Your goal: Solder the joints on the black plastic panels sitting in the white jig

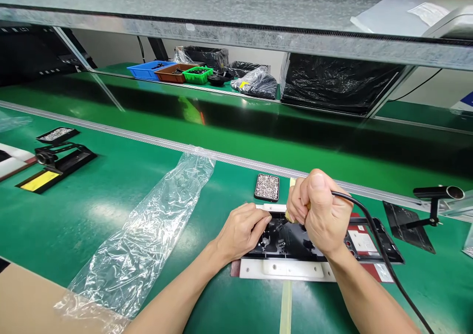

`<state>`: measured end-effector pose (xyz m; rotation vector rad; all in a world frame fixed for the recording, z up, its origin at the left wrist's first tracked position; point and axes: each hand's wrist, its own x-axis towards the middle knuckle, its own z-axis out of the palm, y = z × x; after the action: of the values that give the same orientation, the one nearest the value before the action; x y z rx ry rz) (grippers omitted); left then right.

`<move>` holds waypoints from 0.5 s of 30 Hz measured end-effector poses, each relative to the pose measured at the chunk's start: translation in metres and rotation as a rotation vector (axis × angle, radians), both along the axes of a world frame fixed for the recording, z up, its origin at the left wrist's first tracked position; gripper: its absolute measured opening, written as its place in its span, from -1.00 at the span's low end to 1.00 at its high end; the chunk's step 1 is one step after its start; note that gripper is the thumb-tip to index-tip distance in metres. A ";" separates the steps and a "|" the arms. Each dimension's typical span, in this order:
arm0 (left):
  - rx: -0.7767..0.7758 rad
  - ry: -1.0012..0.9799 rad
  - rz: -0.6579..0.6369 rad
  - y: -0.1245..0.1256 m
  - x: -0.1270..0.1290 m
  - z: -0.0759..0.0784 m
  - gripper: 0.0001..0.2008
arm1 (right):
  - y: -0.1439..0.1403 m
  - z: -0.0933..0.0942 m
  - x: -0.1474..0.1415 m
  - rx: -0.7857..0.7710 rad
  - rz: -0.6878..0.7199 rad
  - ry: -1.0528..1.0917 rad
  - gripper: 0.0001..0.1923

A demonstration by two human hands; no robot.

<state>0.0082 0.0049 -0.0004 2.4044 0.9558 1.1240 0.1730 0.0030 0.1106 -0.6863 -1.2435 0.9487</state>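
On the green workbench, head view, 1 station:

Item 1: black plastic panel, lying flat in a white-and-red fixture at the near centre of the bench. Both hands work over it.

Item 2: left hand, fingers curled, resting on the panel's left end and pinching its upper edge beside a white bar of the fixture.

Item 3: right hand, clenched in a fist around a corded tool held upright over the middle of the panel; only a yellowish sliver of the tool shows below the fist, its tip hidden. A black cable leaves the fist and runs down to the right, past the forearm.

Item 4: small black tray of screws, just behind the left hand, apart from the fixture.

Item 5: clear plastic bag, empty and crumpled, stretched diagonally to the left of the hands; its lower end lies on a brown cardboard sheet.

Item 6: second black stand with yellow label at far left, with another screw tray behind it.

Item 7: black bracket with a metal tube at far right, standing on a dark plate.

Item 8: conveyor strip behind the bench. Beyond it, on the far bench, 3 bins: blue, brown, green, next to several black plastic bags.
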 end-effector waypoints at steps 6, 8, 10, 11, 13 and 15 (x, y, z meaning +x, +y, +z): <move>0.012 0.001 -0.007 0.000 0.000 0.001 -0.78 | 0.000 0.000 0.000 0.009 -0.001 -0.001 -0.54; 0.020 0.007 -0.002 0.000 0.000 0.001 -0.77 | 0.001 0.000 0.000 0.003 0.003 0.002 -0.55; 0.030 0.009 0.001 0.001 0.001 0.002 -0.76 | 0.001 0.000 0.001 0.003 0.005 0.002 -0.55; 0.034 0.009 0.001 0.001 0.001 0.003 -0.76 | 0.002 0.000 0.001 0.005 0.003 -0.001 -0.56; 0.041 0.008 -0.003 0.001 0.002 0.003 -0.78 | 0.002 0.001 0.002 0.007 0.002 -0.004 -0.56; 0.046 0.007 -0.008 0.001 0.003 0.004 -0.80 | 0.003 0.002 0.004 0.002 0.004 0.004 -0.56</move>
<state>0.0109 0.0057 0.0033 2.4478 0.9310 1.1474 0.1770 0.0056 0.1123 -0.6808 -1.2428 0.9512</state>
